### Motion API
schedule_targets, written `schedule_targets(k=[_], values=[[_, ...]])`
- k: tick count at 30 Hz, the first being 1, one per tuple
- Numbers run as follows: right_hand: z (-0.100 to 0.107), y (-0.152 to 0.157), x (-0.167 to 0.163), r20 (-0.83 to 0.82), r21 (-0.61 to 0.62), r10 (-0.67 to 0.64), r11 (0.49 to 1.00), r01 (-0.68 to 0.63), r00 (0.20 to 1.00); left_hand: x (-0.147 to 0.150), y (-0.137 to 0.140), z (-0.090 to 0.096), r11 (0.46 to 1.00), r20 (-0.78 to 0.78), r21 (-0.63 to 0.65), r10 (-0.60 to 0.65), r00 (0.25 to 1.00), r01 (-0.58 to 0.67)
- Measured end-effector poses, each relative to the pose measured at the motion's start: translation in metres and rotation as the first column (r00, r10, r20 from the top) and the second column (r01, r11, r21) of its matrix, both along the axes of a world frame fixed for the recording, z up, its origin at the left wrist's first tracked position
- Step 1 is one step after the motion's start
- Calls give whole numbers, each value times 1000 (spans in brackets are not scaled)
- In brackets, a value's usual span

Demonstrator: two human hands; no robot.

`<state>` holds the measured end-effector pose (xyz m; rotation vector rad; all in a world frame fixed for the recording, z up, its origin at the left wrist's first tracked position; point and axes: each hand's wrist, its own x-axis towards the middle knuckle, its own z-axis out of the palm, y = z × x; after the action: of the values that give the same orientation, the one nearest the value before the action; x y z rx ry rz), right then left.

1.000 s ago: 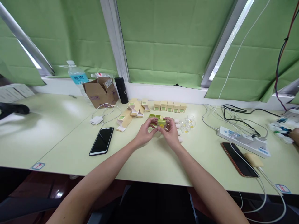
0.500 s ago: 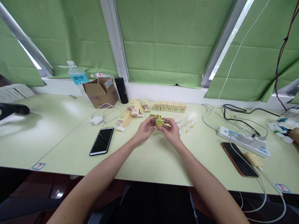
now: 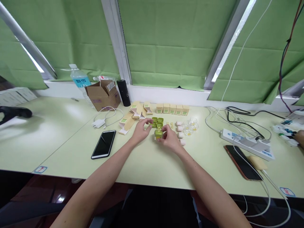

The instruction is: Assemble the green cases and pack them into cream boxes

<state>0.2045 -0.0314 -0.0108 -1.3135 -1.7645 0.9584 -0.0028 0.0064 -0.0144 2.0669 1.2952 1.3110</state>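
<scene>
A person's right hand point(image 3: 170, 139) holds a small green case point(image 3: 158, 134) at a desk point(image 3: 152, 167), the left hand point(image 3: 141, 131) open beside green cups point(image 3: 160, 124). White pieces point(image 3: 180, 135) and clear cups point(image 3: 188, 129) sit right, cartons point(image 3: 172, 109) behind.

The container point(image 3: 158, 134) is green and yellow, the cups point(image 3: 160, 120) green.

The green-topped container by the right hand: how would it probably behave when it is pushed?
The green-topped container would probably slide rather than roll, because it looks boxy. Its lower part seems clear, like hard plastic, so it is likely stiff. Being small, it is perhaps light.
</scene>
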Motion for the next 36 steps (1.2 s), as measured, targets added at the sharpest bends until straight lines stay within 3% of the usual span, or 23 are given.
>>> schedule_targets(k=[3,6,10,15,24,29,36], values=[[-1,-2,-3,151,15,60,998,-63,987,-3,8,0,979,-193,26,202,960,-201],[-4,-2,-2,290,58,101,991,-122,952,-2,11,4,957,-405,33,277,872,-289],[-3,-1,4,411,-9,117,992,-124,904,0,15,14,945,-620,60,287,730,-321],[2,3,15,465,-73,132,991,-110,875,2,33,22,950,-790,18,204,578,-310],[-9,13,24,407,-53,137,991,-127,903,12,82,28,963,-842,28,168,513,-268],[-10,10,19,444,3,108,993,-121,889,17,100,22,962,-853,-52,96,513,-267],[-4,7,16,457,-14,125,991,-134,881,14,114,20,943,-841,-161,24,540,-292]])
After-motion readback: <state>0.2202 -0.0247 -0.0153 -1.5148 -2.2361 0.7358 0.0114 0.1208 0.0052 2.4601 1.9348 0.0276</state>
